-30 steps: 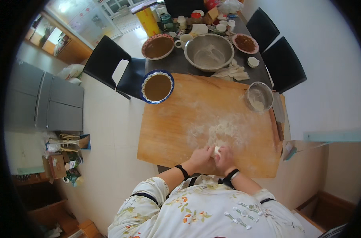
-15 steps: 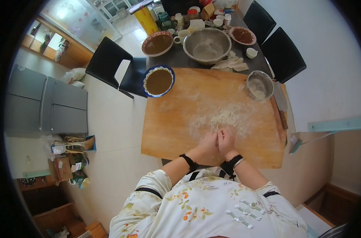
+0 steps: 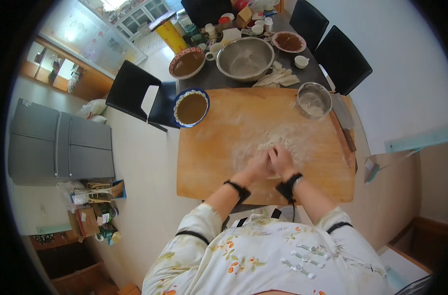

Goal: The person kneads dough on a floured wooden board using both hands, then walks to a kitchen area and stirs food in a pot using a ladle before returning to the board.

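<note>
Your left hand (image 3: 257, 166) and right hand (image 3: 282, 161) are pressing together, fingers bent, just above the wooden board (image 3: 209, 160); since the palms are hiding whatever lies inside, you are leaving no way to tell whether they are clenching on something. A pale patch is peeping out under the near edge of your grip, too small to identify as dough or flour. Floury crumbs (image 3: 288, 143) are spreading on the board just beyond your fingertips.

Farther out, to the right of your grip, a broad-bladed knife (image 3: 343, 113) is lying along the board's edge. Beyond and right of it, a small bowl (image 3: 324, 91) is holding something whitish, while a blue-rimmed bowl (image 3: 176, 109) of brown contents is sitting beyond and left.

Well past your hands, crumpled pale cloth (image 3: 279, 77) is lying beside a large steel bowl (image 3: 224, 70). Left of that, a red-patterned bowl (image 3: 189, 76) is standing; right of it, a pink-rimmed dish (image 3: 278, 46) is holding something reddish-brown.
</note>
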{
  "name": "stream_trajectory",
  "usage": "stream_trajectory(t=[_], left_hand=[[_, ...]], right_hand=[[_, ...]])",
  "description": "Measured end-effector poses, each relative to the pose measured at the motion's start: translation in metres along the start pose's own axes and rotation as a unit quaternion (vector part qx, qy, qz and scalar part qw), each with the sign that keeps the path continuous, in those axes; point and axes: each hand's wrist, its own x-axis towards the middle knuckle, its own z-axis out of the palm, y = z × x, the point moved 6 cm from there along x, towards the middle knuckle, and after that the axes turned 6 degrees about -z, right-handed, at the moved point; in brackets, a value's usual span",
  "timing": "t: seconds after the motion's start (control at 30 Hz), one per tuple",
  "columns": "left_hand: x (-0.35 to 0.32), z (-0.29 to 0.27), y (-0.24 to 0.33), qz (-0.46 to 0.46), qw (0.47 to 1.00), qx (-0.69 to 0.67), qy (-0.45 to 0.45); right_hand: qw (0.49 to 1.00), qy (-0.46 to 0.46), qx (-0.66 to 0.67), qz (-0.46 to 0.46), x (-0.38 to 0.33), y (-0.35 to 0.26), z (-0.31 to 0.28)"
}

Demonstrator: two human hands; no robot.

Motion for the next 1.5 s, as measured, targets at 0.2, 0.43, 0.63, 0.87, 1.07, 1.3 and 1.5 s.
stream_trajectory(t=[0.2, 0.43, 0.63, 0.87, 1.07, 1.3, 1.5], left_hand=[[-0.065, 0.015, 0.038, 0.120, 0.972, 0.185, 0.086], [0.018, 0.018, 0.009, -0.014, 0.969, 0.224, -0.100], [0.010, 0.007, -0.007, -0.164, 0.978, 0.123, -0.036], [-0.103, 0.021, -0.057, -0.006, 0.994, 0.008, 0.110], [-0.119, 0.115, 0.065, 0.328, 0.913, 0.165, -0.176], [0.026, 0.086, 0.020, 0.162, 0.955, 0.180, -0.172], [-0.064, 0.084, 0.040, 0.409, 0.880, 0.189, -0.147]], right_hand=[[0.968, 0.100, -0.069, -0.220, -0.091, -0.012, 0.008], [0.980, 0.022, -0.176, -0.086, -0.004, 0.027, 0.019], [0.981, -0.144, 0.007, -0.127, 0.004, 0.025, 0.004], [0.985, -0.086, -0.118, -0.093, -0.094, 0.049, -0.034], [0.964, 0.158, 0.166, 0.132, -0.134, 0.157, -0.126], [0.873, 0.222, 0.368, 0.229, -0.143, 0.150, -0.159], [0.865, 0.201, 0.393, 0.239, -0.141, 0.137, -0.122]])
